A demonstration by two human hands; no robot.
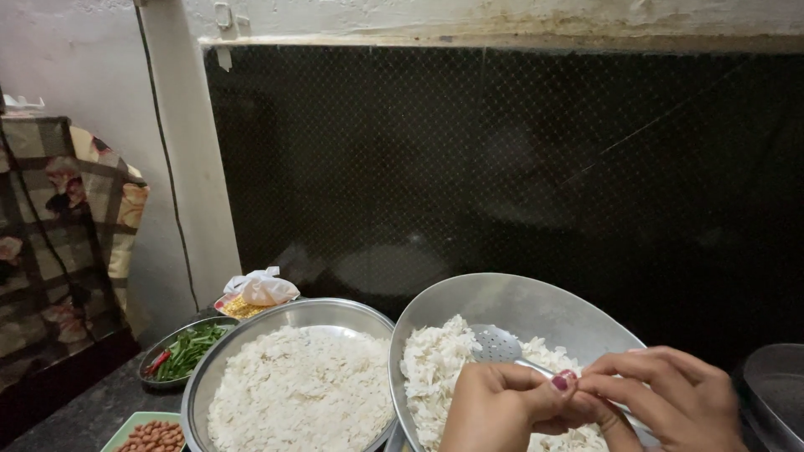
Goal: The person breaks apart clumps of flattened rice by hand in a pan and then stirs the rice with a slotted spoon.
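Head view: left hand (pixel 502 406), right hand (pixel 670 402) touching above steel bowl (pixel 469 305) rim.

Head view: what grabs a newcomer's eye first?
Two steel bowls of white flaked rice fill the bottom centre: the left bowl heaped, the right bowl tilted with a perforated ladle in it. Just in front, the left hand and right hand meet fingertip to fingertip. Behind is a dark mesh window.
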